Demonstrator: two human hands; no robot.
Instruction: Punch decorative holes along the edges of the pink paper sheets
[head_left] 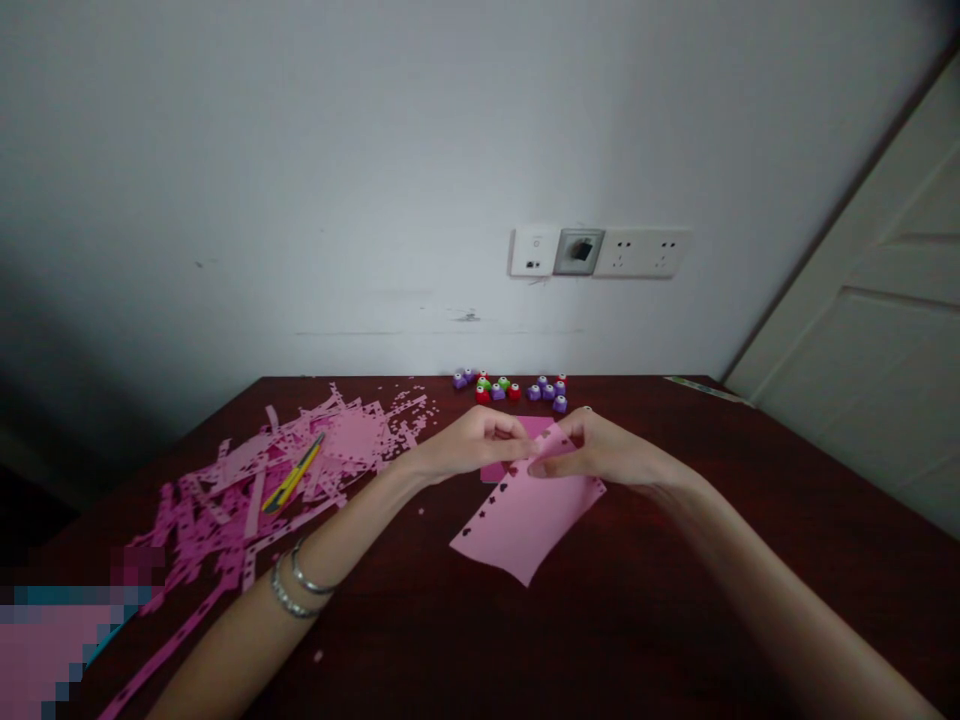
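Observation:
Both my hands pinch one pink sheet of paper (536, 520) along its upper part, over the middle of the dark table. Small punched shapes run along two of its edges. My left hand (484, 440) grips it at the left edge, fingers closed, with two silver bangles farther down that wrist. My right hand (592, 445) closes on it just across, thumb over the sheet. Behind the hands, a darker pink sheet (491, 473) lies on the table, partly covered. Beyond it stand several small paper punches (496, 391) in red, purple and green.
Pink paper strips and scraps (225, 500) are heaped on the left, with a yellow utility knife (295, 475) on top. A thin strip-like object (709, 390) lies at the back right of the dark red table (675, 620). Wall sockets (641, 253) sit above.

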